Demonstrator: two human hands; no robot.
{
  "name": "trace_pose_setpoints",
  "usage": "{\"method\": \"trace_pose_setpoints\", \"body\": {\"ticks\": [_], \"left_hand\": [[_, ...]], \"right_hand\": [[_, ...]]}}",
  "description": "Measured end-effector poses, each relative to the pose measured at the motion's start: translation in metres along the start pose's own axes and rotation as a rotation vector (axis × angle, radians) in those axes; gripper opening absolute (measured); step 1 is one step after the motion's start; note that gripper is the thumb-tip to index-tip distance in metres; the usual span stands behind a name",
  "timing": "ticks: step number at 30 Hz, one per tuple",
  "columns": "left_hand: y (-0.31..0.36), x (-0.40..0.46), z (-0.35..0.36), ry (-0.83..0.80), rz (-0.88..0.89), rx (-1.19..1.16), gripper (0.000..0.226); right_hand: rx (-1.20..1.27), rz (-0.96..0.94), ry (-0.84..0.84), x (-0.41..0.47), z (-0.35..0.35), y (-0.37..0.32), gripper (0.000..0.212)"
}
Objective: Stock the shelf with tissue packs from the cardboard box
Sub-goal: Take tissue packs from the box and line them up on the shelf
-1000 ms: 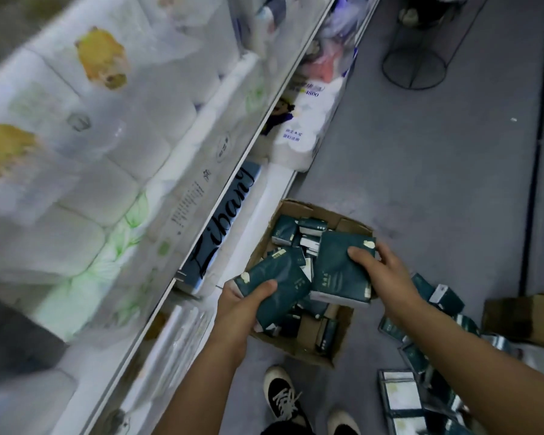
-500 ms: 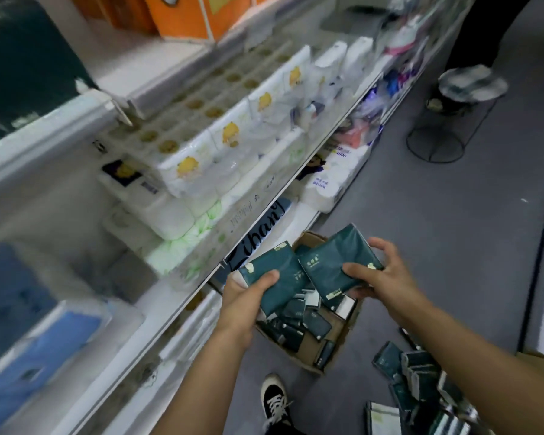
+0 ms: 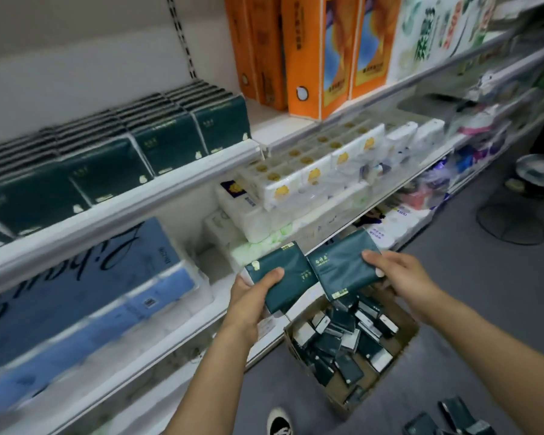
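glossy plastic-wrapped tissue packs [image 3: 281,274], matt brown cardboard box [image 3: 402,343]

Flat, even indoor light fills the aisle, with no hard shadows and only a soft sheen on the wrapped white rolls [image 3: 311,174] at the middle shelf's front edge. Motion blur smears the left side — the blue packs [image 3: 76,293] and the dark green packs [image 3: 107,171] on the upper shelf [image 3: 170,189] streak most — while the two hands and the cardboard box [image 3: 402,350] stay fairly sharp. Wide-angle distortion bows the shelf edges, and the far right end goes soft and hazy.
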State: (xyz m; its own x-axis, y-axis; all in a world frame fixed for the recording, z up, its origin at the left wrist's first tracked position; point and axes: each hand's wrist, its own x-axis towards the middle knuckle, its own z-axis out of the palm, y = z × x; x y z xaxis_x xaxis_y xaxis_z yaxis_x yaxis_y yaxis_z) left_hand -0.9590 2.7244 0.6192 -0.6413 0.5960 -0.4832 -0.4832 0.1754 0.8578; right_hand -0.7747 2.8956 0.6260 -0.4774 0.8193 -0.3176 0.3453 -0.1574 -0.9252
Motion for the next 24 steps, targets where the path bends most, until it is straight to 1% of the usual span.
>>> {"method": "trace_pose_setpoints", "body": {"ticks": [2, 5, 9, 12, 15, 19, 21, 24], "left_hand": [[0.008, -0.012, -0.014, 0.033, 0.029, -0.038, 0.055], [0.02, -0.029, -0.037, 0.073, 0.063, -0.095, 0.047], [0.041, -0.05, -0.069, 0.122, 0.123, -0.134, 0.029], [0.055, -0.065, -0.1, 0.186, 0.156, -0.159, 0.033], [0.068, -0.081, -0.136, 0.256, 0.19, -0.163, 0.041], [0.082, -0.102, -0.181, 0.301, 0.233, -0.182, 0.038], [0.088, -0.113, -0.209, 0.336, 0.261, -0.177, 0.037], [0.095, -0.127, -0.253, 0.387, 0.287, -0.168, 0.031]], "right_hand": [[0.001, -0.035, -0.075, -0.002, 0.007, -0.013, 0.024], [0.021, -0.058, -0.17, -0.005, 0.023, -0.033, 0.019], [0.097, -0.087, -0.251, -0.009, 0.054, -0.058, 0.024], [0.058, -0.128, -0.341, -0.012, 0.081, -0.074, 0.017], [-0.024, -0.174, -0.452, -0.019, 0.112, -0.089, 0.023], [-0.13, -0.244, -0.555, -0.031, 0.157, -0.105, 0.022], [-0.136, -0.276, -0.595, -0.042, 0.187, -0.114, 0.022], [-0.073, -0.292, -0.634, -0.058, 0.231, -0.128, 0.022]]}}
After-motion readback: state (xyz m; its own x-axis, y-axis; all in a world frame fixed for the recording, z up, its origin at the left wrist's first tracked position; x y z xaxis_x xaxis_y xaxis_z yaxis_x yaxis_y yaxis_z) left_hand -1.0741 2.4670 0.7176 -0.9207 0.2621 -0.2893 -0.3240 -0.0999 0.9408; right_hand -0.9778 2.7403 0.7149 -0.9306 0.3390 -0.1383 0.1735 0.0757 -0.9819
